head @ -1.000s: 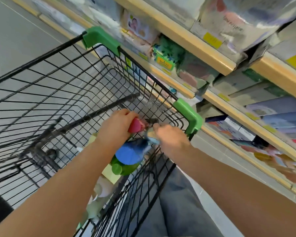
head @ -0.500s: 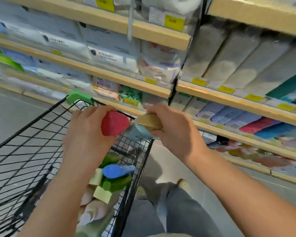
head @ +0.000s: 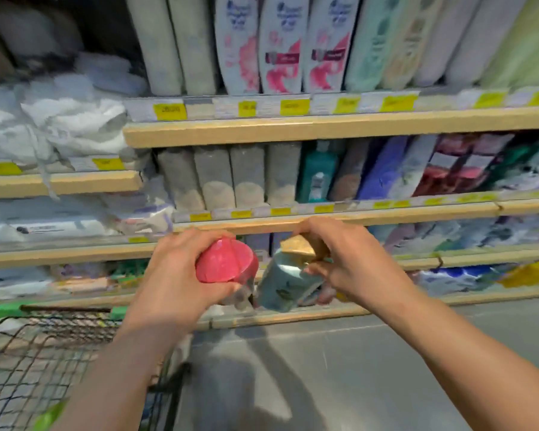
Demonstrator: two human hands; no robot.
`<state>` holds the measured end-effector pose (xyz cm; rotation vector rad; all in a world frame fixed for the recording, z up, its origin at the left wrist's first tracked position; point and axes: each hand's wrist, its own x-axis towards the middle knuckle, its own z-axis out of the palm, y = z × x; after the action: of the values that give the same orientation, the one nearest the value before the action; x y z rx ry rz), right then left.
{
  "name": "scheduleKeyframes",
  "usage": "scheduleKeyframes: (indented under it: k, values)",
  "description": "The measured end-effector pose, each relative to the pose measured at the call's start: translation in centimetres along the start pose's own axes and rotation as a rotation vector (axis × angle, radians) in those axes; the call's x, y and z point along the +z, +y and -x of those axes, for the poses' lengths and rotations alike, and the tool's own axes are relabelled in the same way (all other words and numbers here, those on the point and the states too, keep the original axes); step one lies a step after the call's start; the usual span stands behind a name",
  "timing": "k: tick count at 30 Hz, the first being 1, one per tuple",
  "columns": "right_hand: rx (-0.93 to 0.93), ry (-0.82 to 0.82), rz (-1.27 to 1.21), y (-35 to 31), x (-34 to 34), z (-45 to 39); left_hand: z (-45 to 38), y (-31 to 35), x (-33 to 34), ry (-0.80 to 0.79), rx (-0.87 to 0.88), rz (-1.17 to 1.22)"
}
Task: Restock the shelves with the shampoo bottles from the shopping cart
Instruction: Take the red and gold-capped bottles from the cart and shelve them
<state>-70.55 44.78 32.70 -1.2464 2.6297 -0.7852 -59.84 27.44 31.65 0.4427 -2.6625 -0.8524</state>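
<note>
Shampoo bottles are held one per hand, in front of the shelves and above the floor (head: 371, 353), to the right of the shopping cart (head: 41, 353). A red-capped bottle (head: 226, 264) is gripped by the left hand (head: 175, 281), fingers wrapped round its body w/ the flat red cap turned toward the camera; the body below the cap is mostly hidden by the fingers. A pale blue-green bottle (head: 285, 286) w/ a tan cap is gripped by the right hand (head: 352, 262), fingers curled over the cap from above and thumb pressed on the bottle's side; it is tilted, cap end up. The 2 bottles are just beside each other; whether they touch cannot be told.

Both are seen against the lower shelf rails, level w/ the third shelf edge (head: 417, 214) down. On the top shelf (head: 324, 129), white bottles w/ pink print (head: 282, 45) stand in a row, pale green and grey ones to their right, yellow price tags (head: 170, 111) along the front edge. On the second shelf, grey bottles (head: 215, 178) stand at the left end, a teal pump bottle (head: 319, 172) next to them, purple and dark red ones further right. White soft packs (head: 59, 119) fill the shelving to the left. The cart's wire basket is seen at the bottom-left corner, its green trim at the rim. Much is blurred; label text is not readable.
</note>
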Motion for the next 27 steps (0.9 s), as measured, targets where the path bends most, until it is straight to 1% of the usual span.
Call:
scheduleKeyframes:
  k: [5, 9, 13, 15, 18, 21, 24, 27]
  values:
    - [0.078, 0.083, 0.080, 8.8, -7.0, 6.0, -2.2, 9.5, 7.2, -0.032, 0.097, 0.000]
    - [0.163, 0.121, 0.141, 14.6, -12.1, 9.6, -3.6, 16.4, 12.0, -0.065, 0.176, 0.050]
    - [0.250, 0.138, 0.215, 19.3, -16.7, 11.7, -5.5, 22.6, 15.3, -0.119, 0.217, 0.080]
    - [0.262, 0.136, 0.228, 20.2, -17.6, 11.7, -6.3, 24.3, 15.8, -0.128, 0.247, 0.069]
    - [0.303, 0.203, 0.201, 22.8, -19.6, 12.2, -8.7, 27.2, 17.6, -0.164, 0.291, 0.051]
    - [0.339, 0.226, 0.176, 25.2, -21.2, 11.6, -11.5, 28.8, 19.2, -0.217, 0.323, 0.071]
    - [0.360, 0.261, 0.174, 28.0, -23.0, 10.2, -15.2, 30.3, 21.0, -0.281, 0.333, 0.170]
    - [0.383, 0.239, 0.167, 30.0, -25.3, 8.3, -18.6, 31.8, 22.1, -0.316, 0.299, 0.290]
